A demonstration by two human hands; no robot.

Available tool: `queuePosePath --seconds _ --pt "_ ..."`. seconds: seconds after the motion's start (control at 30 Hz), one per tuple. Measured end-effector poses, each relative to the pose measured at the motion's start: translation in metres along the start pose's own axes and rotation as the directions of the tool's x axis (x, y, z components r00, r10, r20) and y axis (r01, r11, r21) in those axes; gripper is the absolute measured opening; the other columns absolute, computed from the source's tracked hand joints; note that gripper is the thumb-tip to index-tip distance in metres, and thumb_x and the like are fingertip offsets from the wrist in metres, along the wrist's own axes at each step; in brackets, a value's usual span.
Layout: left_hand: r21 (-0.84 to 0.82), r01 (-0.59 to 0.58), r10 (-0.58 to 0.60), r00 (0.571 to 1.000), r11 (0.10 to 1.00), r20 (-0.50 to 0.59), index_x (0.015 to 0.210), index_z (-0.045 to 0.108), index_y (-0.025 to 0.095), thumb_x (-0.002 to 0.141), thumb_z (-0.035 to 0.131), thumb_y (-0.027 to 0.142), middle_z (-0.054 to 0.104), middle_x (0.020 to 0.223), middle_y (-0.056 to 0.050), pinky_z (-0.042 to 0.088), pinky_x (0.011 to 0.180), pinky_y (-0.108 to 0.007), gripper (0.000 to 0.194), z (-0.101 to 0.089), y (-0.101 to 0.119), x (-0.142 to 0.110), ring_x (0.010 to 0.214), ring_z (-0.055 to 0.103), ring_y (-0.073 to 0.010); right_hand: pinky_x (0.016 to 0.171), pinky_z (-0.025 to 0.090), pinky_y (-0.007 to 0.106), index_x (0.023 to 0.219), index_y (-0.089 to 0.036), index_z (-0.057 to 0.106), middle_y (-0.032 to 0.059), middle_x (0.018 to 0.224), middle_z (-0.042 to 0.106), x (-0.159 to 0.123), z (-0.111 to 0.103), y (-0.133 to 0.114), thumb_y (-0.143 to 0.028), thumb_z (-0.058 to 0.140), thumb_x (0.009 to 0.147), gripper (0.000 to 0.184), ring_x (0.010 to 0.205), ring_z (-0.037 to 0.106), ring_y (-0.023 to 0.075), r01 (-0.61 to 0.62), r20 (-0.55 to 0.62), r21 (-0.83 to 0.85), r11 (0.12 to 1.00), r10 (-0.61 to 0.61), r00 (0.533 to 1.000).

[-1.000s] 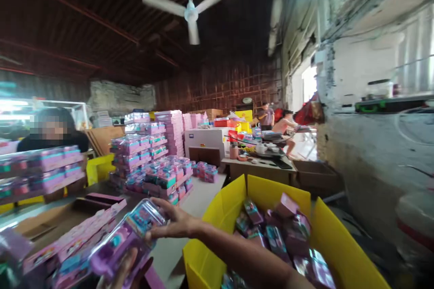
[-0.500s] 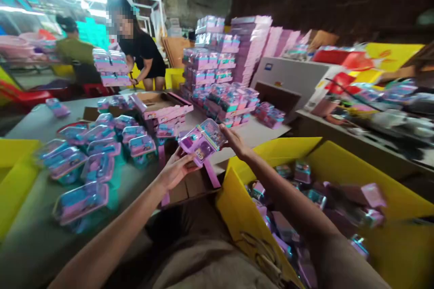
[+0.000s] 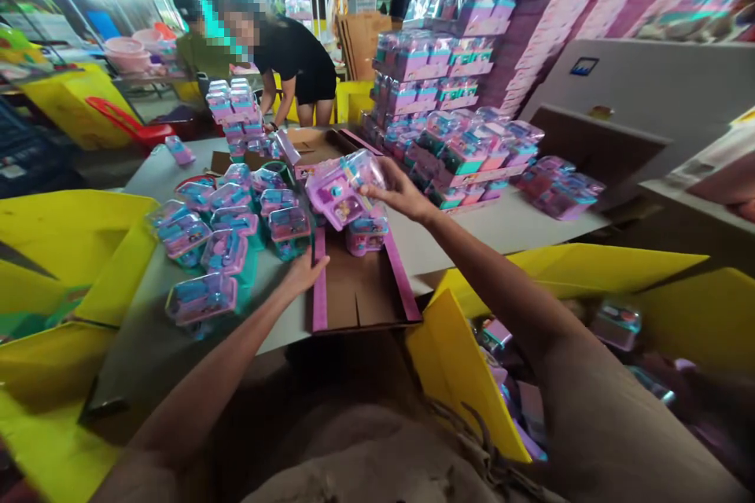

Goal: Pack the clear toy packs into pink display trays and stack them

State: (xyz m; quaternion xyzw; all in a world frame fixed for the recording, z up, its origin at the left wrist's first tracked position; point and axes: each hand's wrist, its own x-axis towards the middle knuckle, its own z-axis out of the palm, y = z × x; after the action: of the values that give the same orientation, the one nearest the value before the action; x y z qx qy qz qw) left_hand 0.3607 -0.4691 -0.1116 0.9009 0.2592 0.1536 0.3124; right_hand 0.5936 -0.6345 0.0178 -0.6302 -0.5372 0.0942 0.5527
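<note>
My right hand (image 3: pixel 396 190) grips a purple blister-packed toy (image 3: pixel 340 190) and holds it over an open cardboard tray with purple edges (image 3: pixel 359 291). One packed toy (image 3: pixel 366 234) lies inside the tray at its far end. My left hand (image 3: pixel 303 273) rests on the tray's left purple edge, fingers stretched out. Several more packed toys (image 3: pixel 227 224) lie on the grey table (image 3: pixel 147 346) to the left of the tray.
A yellow bin (image 3: pixel 465 377) at my right holds several toy packs. Another yellow bin (image 3: pixel 59 267) stands at the left. Tall stacks of packed toys (image 3: pixel 448 86) fill the table's far side. A person in black (image 3: pixel 295 63) handles a stack (image 3: pixel 236 114) beyond the table.
The camera has tilted down. My left hand let go of the toy pack and dropped to the tray's edge; my right hand alone carries the pack over the tray.
</note>
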Motion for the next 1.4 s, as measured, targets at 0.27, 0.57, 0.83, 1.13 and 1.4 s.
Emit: queuePosePath --seconds 0.27,0.57,0.83,1.13,1.4 --pt "-0.032 0.156 -0.152 0.984 0.987 0.096 0.114 0.075 0.012 0.097 0.055 0.024 0.072 0.072 -0.004 0.054 0.071 -0.03 0.029 0.036 -0.014 0.002 0.068 0.07 -0.0209 0.115 0.047 0.054 0.153 -0.014 0.046 0.0211 0.144 0.057 -0.009 0.042 0.063 -0.085 0.068 0.082 0.103 0.132 0.057 0.0366 0.164 0.263 -0.186 0.969 -0.112 0.958" --pt "0.015 0.216 -0.216 0.976 0.976 0.015 0.099 0.075 0.013 0.085 0.063 0.01 0.078 0.1 -0.016 0.051 0.09 -0.033 0.019 0.058 -0.017 0.024 0.101 0.072 -0.0274 0.098 0.054 0.054 0.17 -0.024 0.032 0.0149 0.121 0.056 0.0 0.024 0.058 -0.066 0.064 0.097 0.091 0.106 0.06 0.0323 0.363 0.541 -0.442 0.82 -0.079 0.837" --pt "-0.033 0.152 -0.152 0.988 0.988 0.02 0.116 0.073 0.014 0.086 0.053 0.008 0.077 0.089 -0.008 0.051 0.078 -0.028 0.036 0.053 -0.022 0.017 0.08 0.069 -0.0204 0.09 0.054 0.048 0.173 -0.026 0.024 0.0139 0.115 0.056 0.003 0.032 0.06 -0.052 0.067 0.101 0.088 0.099 0.057 0.0286 0.428 0.621 -0.533 0.73 -0.006 0.784" --pt "0.017 0.135 -0.136 0.989 0.991 0.049 0.126 0.069 0.014 0.093 0.048 0.012 0.077 0.09 -0.009 0.051 0.079 -0.031 0.04 0.052 -0.021 0.016 0.078 0.068 -0.0217 0.09 0.052 0.046 0.173 -0.031 0.02 0.0199 0.131 0.054 0.0 0.049 0.044 -0.045 0.073 0.098 0.092 0.106 0.058 0.0321 0.367 0.582 -0.697 0.616 0.188 0.791" --pt "0.178 -0.076 0.079 0.997 0.981 -0.013 0.143 0.059 0.01 0.096 0.06 0.024 0.066 0.127 -0.021 0.053 0.102 -0.043 0.05 -0.008 0.017 0.004 0.115 0.068 -0.0328 0.106 0.044 0.056 0.171 -0.025 0.027 0.0235 0.149 0.05 0.005 0.041 0.046 -0.049 0.08 0.092 0.097 0.131 0.051 0.0399 0.363 0.585 -0.666 0.652 0.154 0.796"
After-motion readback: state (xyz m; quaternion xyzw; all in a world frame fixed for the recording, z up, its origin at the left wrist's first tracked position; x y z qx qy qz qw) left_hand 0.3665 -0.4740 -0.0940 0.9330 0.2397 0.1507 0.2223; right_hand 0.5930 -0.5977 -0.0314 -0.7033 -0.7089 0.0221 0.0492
